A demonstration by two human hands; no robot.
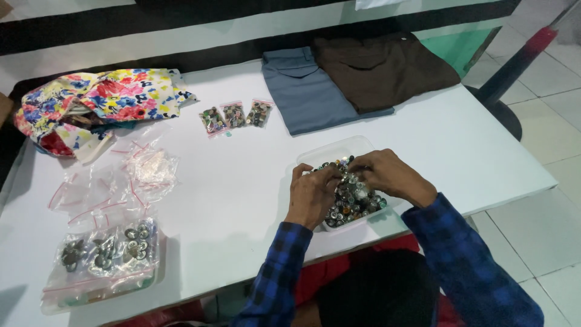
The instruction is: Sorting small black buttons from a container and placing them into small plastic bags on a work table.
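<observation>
Clear plastic is lying along the left edge of the white worktop (242, 200): a large bag of metal buttons (103, 251) nearest the person, then a loose scatter of empty zip bags (142, 172) with red seals, thin and limp, likely sliding at a touch. Behind them a floral cloth bag (103, 103) is slumping, soft and folded on itself. Further right, three small filled bags (235, 115) are sitting side by side, well apart from the hands.

Right of the middle, a shallow clear tub (330, 151) is holding a heap of small round buttons (354, 203), mixed dark, silver and pale. The person's left hand (311, 194) is resting over the near-left part of the heap, fingers curled down into it, and the right hand (384, 172) is reaching in from the right, fingertips pinched together above the pile; whether a single button is caught between them cannot be told. The buttons look hard, light and slick, so each would seem best nipped by its rim between thumb and forefinger.

Behind the tub, folded grey trousers (299, 91) and brown trousers (378, 66) are lying flat, overlapping.
</observation>
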